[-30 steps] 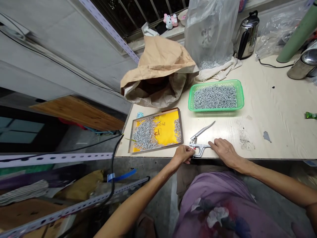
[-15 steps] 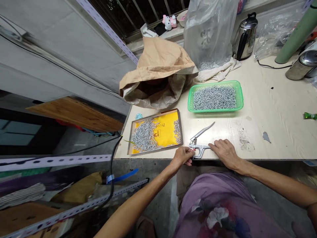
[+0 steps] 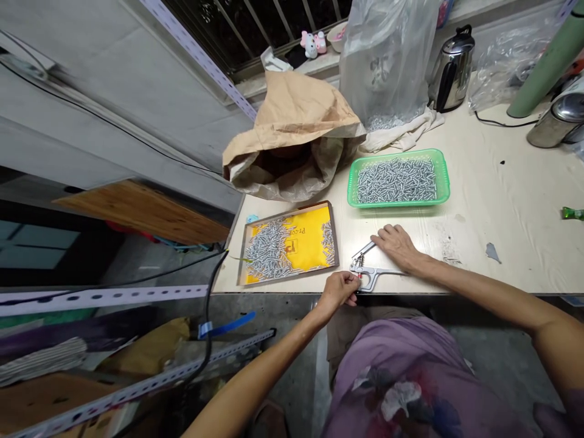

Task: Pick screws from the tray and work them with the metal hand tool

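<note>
1. Metal, silvery and bare: the hand press (image 3: pixel 370 266) is a small plier-like tool lying at the near edge of the table (image 3: pixel 502 201), its head with a red spot toward the left hand, one handle flat on the wood and the other raised at an angle toward the green basket (image 3: pixel 398 180).
2. What has changed: a second ago the right hand (image 3: pixel 396 242) lay flat over the lower handle. It now sits farther from the table edge, on top of the raised upper handle, fingers loosely curved over it and pressing down rather than wrapped round.
3. The upper handle looks lower than it did half a second ago, so I judge a squeeze of the press is under way.
4. The left hand (image 3: pixel 340 289) has hardly shifted. It is at the press head, fingertips pinched together on something too small to make out, probably a part seated in the head.
5. Left of the press lies a shallow tray (image 3: pixel 288 246) with a yellow bottom and heaps of small silver parts. Beyond the press, the green basket is full of similar parts.
6. Beyond the tray slumps a brown paper sack (image 3: pixel 296 131).
</note>
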`<action>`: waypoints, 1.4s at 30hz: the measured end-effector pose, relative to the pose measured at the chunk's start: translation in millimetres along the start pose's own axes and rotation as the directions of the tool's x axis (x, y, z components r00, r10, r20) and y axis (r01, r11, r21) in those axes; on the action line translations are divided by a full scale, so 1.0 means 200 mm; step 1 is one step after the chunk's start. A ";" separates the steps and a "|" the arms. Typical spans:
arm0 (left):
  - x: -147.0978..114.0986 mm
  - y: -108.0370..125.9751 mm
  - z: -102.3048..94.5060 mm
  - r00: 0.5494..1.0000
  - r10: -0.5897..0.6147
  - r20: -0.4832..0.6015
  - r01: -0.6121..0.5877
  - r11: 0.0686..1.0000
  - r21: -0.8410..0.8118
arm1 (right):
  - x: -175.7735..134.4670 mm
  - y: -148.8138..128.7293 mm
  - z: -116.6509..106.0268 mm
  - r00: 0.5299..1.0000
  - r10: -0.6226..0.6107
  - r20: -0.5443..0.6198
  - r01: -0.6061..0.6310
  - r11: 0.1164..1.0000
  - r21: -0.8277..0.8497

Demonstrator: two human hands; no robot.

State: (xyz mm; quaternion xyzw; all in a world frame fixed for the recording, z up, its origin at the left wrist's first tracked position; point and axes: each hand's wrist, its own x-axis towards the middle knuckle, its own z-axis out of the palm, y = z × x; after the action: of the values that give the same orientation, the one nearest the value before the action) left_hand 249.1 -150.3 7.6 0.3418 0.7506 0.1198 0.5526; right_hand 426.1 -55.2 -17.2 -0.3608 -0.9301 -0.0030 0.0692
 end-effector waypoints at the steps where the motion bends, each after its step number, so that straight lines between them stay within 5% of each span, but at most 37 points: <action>1: 0.00 0.00 0.00 1.000 -0.003 0.001 0.003 1.000 -0.005 | 0.02 0.01 0.01 1.000 -0.029 -0.004 0.029 1.000 -0.011; 6: 0.00 -0.01 0.00 1.000 -0.021 0.023 0.022 0.999 -0.037 | 0.01 0.07 0.01 0.994 -0.043 -0.098 0.041 0.999 -0.022; 12: 0.01 -0.03 0.00 1.000 -0.003 0.018 0.005 0.994 -0.109 | -0.05 0.08 -0.01 0.999 0.044 0.011 -0.045 0.991 0.122; 21: 0.01 -0.04 0.00 1.000 -0.002 0.009 0.003 0.992 -0.123 | -0.21 0.10 0.00 0.990 -0.112 0.083 0.086 0.959 0.271; 31: 0.01 -0.03 0.00 0.999 -0.036 0.031 0.038 0.997 -0.068 | -0.23 0.04 -0.08 0.993 -0.096 0.067 0.073 0.954 0.289; 37: 0.00 -0.03 0.01 0.999 0.022 0.028 -0.019 0.992 -0.123 | -0.28 0.03 -0.06 0.995 -0.088 -0.056 0.101 0.942 0.319; 42: 0.01 -0.03 0.03 0.991 0.129 0.021 -0.127 0.990 -0.055 | -0.27 0.09 0.08 0.980 -0.051 -0.190 0.091 0.975 0.204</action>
State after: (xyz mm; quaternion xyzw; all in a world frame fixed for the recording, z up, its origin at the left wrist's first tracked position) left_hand 251.3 -155.5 0.9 0.3758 0.7169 0.1710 0.5617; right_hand 476.4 -77.2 -41.0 -0.3159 -0.9271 0.0605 0.1926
